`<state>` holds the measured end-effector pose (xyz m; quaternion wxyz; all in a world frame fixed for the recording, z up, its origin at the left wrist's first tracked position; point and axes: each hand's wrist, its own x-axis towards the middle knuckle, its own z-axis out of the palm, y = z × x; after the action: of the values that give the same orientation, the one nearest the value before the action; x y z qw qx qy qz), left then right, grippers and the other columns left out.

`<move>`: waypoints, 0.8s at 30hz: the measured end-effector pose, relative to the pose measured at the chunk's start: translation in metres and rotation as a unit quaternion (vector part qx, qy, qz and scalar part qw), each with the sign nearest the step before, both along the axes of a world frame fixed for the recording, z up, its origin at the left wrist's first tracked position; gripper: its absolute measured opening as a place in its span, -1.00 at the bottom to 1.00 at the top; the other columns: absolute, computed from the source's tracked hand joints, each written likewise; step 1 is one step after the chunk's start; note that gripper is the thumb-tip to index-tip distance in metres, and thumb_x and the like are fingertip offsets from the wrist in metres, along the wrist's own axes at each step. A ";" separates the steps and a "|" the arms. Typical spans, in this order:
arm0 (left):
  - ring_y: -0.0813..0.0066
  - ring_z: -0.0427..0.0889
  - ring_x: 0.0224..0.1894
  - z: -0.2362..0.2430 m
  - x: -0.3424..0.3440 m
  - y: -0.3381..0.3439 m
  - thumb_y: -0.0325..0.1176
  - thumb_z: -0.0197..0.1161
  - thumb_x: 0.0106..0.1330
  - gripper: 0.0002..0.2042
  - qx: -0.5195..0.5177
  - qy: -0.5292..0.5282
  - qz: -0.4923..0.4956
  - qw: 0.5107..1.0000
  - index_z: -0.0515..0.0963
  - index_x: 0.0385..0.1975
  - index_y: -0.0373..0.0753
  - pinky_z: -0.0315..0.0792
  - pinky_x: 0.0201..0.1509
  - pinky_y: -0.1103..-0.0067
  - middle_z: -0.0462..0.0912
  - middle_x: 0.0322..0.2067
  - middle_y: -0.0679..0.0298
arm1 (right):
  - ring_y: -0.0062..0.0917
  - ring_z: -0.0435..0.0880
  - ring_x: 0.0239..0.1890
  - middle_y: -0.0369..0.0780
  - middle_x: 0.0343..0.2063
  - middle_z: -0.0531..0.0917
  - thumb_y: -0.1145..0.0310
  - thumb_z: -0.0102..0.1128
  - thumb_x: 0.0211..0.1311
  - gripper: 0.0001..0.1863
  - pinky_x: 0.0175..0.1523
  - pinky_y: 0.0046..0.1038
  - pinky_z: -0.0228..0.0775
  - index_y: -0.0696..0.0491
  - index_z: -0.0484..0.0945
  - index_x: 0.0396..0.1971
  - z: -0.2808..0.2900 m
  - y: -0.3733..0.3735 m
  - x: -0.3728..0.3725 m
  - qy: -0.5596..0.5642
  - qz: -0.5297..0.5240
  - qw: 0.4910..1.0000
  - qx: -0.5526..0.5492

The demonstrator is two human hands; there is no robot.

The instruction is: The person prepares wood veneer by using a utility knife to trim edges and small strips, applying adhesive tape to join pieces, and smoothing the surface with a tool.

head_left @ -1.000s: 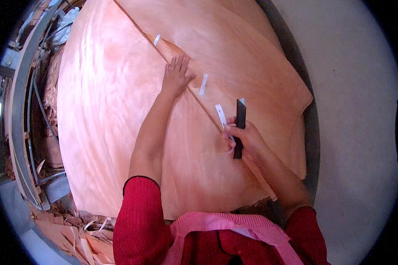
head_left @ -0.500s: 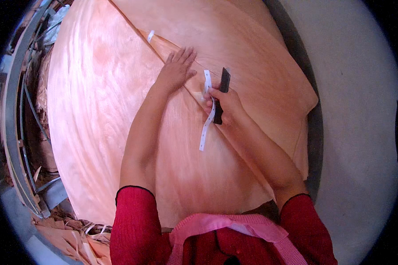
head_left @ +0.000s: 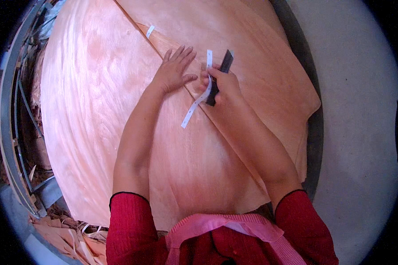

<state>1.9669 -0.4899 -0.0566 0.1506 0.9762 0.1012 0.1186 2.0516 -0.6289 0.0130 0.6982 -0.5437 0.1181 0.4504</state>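
Below me spreads a large pinkish wood veneer sheet (head_left: 97, 110), with a second sheet (head_left: 261, 88) meeting it along a slanting seam. My left hand (head_left: 174, 73) lies with fingers spread across that seam. My right hand (head_left: 223, 81) is closed around a flat black blade-like tool (head_left: 227, 62), whose exact kind I cannot make out. Between its thumb and fingers it also pinches a white tape strip (head_left: 191, 114) with small dark marks, one end up and the other hanging over the left sheet. Farther up, a short white tape piece (head_left: 150, 31) bridges the seam at a narrow gap.
At the left runs a curved-looking metal frame (head_left: 20, 172) with scraps behind it. Torn veneer scraps (head_left: 66, 238) lie at the lower left. Grey floor (head_left: 353, 132) extends along the right, beyond the sheets' dark shadowed edge.
My right hand has moved slightly up and left with the tool and strip, and the strip's lower end has swung left. My left hand's fingers have spread wider.
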 end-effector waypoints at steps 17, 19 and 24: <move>0.23 0.02 0.27 -0.009 -0.031 -0.044 -0.09 0.05 0.17 -0.55 0.006 -0.012 0.094 0.995 0.36 0.01 -0.20 -0.13 0.30 0.29 0.21 0.16 0.22 | -0.71 0.38 -0.58 -0.34 -0.62 0.49 0.33 0.08 0.15 -0.79 -0.49 -0.63 0.21 0.12 0.52 -0.29 0.099 -0.083 0.079 -0.589 0.340 0.676 -0.285; 0.23 0.02 0.27 -0.007 -0.029 -0.048 -0.09 0.06 0.16 -0.54 0.020 -0.016 0.112 0.993 0.36 0.00 -0.21 -0.13 0.30 0.29 0.21 0.16 0.20 | -0.66 0.43 -0.60 -0.32 -0.64 0.52 0.29 0.14 0.08 -0.79 -0.50 -0.58 0.25 0.10 0.55 -0.35 0.060 -0.052 0.096 -0.523 0.445 0.690 -0.231; 0.23 0.01 0.27 -0.018 -0.028 -0.061 -0.07 0.08 0.14 -0.47 0.013 -0.037 0.161 0.986 0.29 0.06 -0.25 -0.12 0.28 0.26 0.16 0.17 0.17 | -0.66 0.39 -0.68 -0.35 -0.72 0.48 0.24 0.22 0.03 -0.80 -0.55 -0.57 0.22 0.07 0.56 -0.48 -0.007 0.038 0.099 -0.492 0.565 0.643 -0.159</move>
<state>1.9390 -0.5512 -0.0748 0.1203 0.9441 0.2495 0.1791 2.1502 -0.5908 0.0063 0.1660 -0.7490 -0.5032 0.3979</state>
